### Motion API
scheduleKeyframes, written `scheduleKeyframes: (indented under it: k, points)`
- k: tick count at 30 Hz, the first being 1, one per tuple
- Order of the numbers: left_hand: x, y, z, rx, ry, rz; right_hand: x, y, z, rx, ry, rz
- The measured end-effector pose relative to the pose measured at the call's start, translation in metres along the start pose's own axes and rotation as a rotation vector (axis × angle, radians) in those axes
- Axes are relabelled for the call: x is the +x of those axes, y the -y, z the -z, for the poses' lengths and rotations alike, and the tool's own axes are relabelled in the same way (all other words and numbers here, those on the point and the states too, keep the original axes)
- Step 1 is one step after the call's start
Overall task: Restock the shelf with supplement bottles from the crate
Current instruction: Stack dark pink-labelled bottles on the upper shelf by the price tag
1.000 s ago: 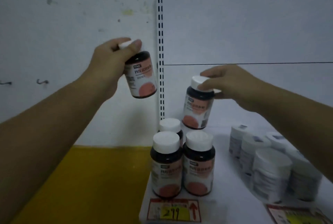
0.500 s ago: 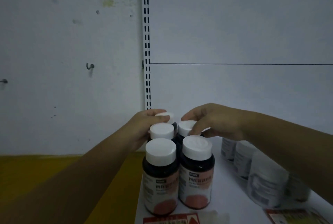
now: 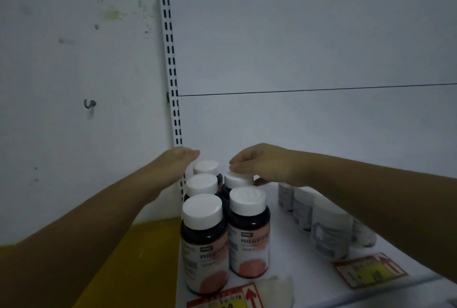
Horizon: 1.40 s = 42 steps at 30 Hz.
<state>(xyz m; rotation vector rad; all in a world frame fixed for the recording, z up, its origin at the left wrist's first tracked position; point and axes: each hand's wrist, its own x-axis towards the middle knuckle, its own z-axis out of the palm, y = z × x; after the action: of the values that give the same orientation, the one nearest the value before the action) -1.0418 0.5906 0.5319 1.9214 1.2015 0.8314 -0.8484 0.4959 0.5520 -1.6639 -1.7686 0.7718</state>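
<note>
Bottles (image 3: pixel 206 168) held aloft a second ago now stand on shelf (image 3: pixel 309 270) behind front pair (image 3: pixel 248 231); left hand (image 3: pixel 179 163) fingers (image 3: pixel 191 153) straight, right hand (image 3: pixel 262 164) fingers loose over rear cap (image 3: pixel 238 179), so two more stocked.

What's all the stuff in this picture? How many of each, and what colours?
dark bottles: five showing, dark with white caps and pink labels, two rows at the shelf's left end
white bottles: at least four, white, to the right of the dark ones, partly hidden
price tags: two, red and yellow, along the shelf's front edge
shelf: one, white, under all the bottles
slotted strip: one, white, upright behind the dark bottles
hook: one, dark, far left at mid height
yellow surface: one, lower left, beside the shelf
left hand: fingers straight, beside the back-left bottle, holding nothing
right hand: lying over a back-right cap; grip unclear
</note>
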Motion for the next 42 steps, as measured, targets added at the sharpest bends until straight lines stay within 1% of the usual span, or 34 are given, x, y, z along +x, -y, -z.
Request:
scheduleKeyframes:
  k: [1, 2, 3, 5, 6, 7, 8, 10, 14, 17, 22, 25, 31, 36, 42]
  points:
    - [0.001, -0.006, 0.005, 0.118, -0.004, -0.054, 0.0, -0.001, 0.004, -0.049, -0.044, 0.021]
    - [0.002, -0.014, 0.01, 0.232, 0.011, -0.105, -0.001, -0.002, 0.009, -0.155, -0.1, 0.038]
    - [0.003, -0.024, 0.013, 0.353, 0.038, -0.153, -0.003, -0.005, 0.016, -0.328, -0.157, 0.053]
    - [0.005, -0.047, 0.014, 0.648, 0.079, -0.227, -0.012, -0.011, 0.034, -0.762, -0.233, 0.094]
    - [0.006, -0.058, 0.012, 0.785, 0.083, -0.255, -0.016, -0.013, 0.042, -0.921, -0.24, 0.108]
    - [0.005, -0.072, 0.008, 0.873, 0.082, -0.282, -0.023, -0.016, 0.052, -1.009, -0.232, 0.107]
    - [0.004, -0.085, 0.002, 0.908, 0.086, -0.3, -0.03, -0.018, 0.061, -1.029, -0.227, 0.084]
    - [-0.003, -0.108, -0.015, 0.896, 0.101, -0.329, -0.049, -0.021, 0.078, -0.963, -0.249, 0.05]
    - [-0.022, -0.149, -0.07, 0.877, 0.152, -0.369, -0.104, -0.043, 0.109, -0.957, -0.291, 0.047]
    - [-0.041, -0.179, -0.125, 0.772, 0.183, -0.435, -0.158, -0.071, 0.138, -0.964, -0.318, 0.028]
    - [-0.075, -0.24, -0.232, 0.72, 0.228, -0.534, -0.257, -0.126, 0.191, -0.986, -0.339, -0.053]
    - [-0.095, -0.27, -0.301, 0.685, 0.287, -0.604, -0.313, -0.163, 0.215, -0.985, -0.361, -0.12]
    - [-0.114, -0.319, -0.422, 0.589, 0.406, -0.689, -0.409, -0.238, 0.258, -0.982, -0.372, -0.308]
    - [-0.116, -0.352, -0.512, 0.604, 0.486, -0.822, -0.46, -0.289, 0.288, -0.964, -0.399, -0.469]
    - [-0.093, -0.389, -0.599, 0.535, 0.549, -0.907, -0.496, -0.338, 0.329, -0.974, -0.443, -0.632]
